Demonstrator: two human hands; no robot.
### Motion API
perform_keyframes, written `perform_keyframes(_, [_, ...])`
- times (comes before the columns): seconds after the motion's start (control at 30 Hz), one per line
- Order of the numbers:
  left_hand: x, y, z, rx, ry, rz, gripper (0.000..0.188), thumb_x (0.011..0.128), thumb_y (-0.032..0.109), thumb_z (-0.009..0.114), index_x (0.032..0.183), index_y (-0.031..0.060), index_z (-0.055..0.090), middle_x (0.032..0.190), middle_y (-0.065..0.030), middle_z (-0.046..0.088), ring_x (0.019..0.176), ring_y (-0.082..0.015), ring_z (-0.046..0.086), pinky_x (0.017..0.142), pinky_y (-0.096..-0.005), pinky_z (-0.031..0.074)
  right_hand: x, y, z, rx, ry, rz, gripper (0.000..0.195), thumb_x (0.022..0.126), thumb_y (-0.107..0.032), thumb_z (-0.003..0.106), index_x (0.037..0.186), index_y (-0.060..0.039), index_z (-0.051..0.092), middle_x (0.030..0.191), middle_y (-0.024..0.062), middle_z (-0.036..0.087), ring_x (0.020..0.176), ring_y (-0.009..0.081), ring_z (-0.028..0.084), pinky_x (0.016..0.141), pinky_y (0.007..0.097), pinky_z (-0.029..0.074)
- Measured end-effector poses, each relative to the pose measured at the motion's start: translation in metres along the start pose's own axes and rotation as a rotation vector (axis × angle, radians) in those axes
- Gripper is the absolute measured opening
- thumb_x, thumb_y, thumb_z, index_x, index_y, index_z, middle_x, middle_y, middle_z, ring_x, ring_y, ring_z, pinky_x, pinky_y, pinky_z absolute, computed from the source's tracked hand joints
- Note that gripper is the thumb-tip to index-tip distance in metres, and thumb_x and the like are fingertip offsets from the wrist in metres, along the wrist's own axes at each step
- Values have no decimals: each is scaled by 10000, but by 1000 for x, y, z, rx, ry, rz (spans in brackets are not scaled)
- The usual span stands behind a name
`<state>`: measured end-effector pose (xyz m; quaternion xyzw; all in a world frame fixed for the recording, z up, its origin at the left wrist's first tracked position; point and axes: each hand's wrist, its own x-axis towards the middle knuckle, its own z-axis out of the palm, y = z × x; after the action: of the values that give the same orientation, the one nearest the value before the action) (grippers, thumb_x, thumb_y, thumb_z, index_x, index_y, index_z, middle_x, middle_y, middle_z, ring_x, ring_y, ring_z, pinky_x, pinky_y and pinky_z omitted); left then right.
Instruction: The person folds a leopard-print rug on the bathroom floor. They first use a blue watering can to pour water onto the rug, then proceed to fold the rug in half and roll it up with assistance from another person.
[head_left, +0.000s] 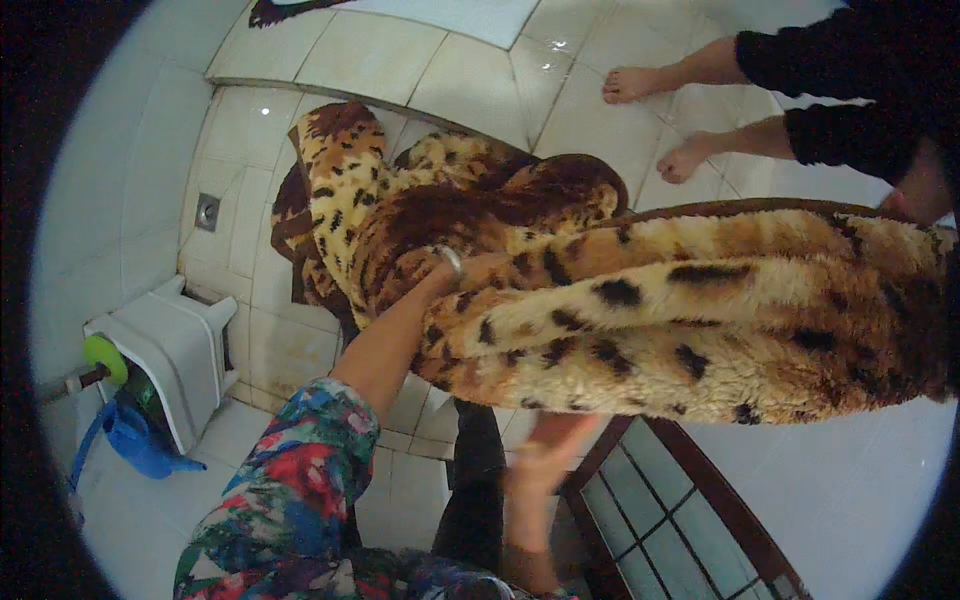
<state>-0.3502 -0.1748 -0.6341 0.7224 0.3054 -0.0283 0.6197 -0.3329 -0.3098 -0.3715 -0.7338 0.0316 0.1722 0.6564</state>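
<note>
A thick plush blanket (622, 322) with dark spots on brown and cream stretches from a heap on the tiled floor, left of centre, to the right rim. My left hand (435, 266), with a metal bangle at its wrist, lies on the blanket's bunched part; its fingers blend into the pile, so their hold is unclear. Below the blanket's lower edge is my right hand (559, 435), blurred, its fingertips partly covered by the fabric. Whether it grips the blanket cannot be told.
A person in dark trousers stands barefoot (694, 154) at the upper right, near the blanket. A white plastic stool (176, 360) and a blue watering can (142, 446) are at the left. A floor drain (208, 212) lies near the wall, a framed glass door (667, 502) at the lower right.
</note>
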Motion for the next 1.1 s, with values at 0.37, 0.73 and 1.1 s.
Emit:
perform_keyframes(0.37, [-116, 100, -94, -79, 440, 56, 434, 957, 275, 337, 1209, -47, 483, 1125, -220, 533, 1030, -356, 511, 934, -390, 381, 8, 17, -14, -250, -615, 240, 496, 734, -160, 789, 1140, -15, 544, 1115, 90, 586, 1009, 213, 570, 869, 352, 481])
perform_keyframes(0.73, [-240, 218, -24, 260, 727, 241, 442, 934, 154, 310, 1301, -77, 395, 1265, -277, 466, 1172, -425, 441, 1024, -429, 325, 121, 44, -69, 493, -459, 677, 355, 924, -238, 544, 1227, -59, 497, 1166, 74, 560, 1046, 215, 538, 913, 383, 453])
perform_keyframes(1.1, [-49, 109, 137, 148, 324, -44, 455, 870, 263, 551, 1155, -78, 456, 1149, -288, 471, 1128, -441, 421, 979, -502, 357, 181, 100, -124, 284, -219, 207, 500, 977, -313, 452, 1389, -54, 341, 1337, 81, 468, 1233, 254, 434, 1057, 405, 327])
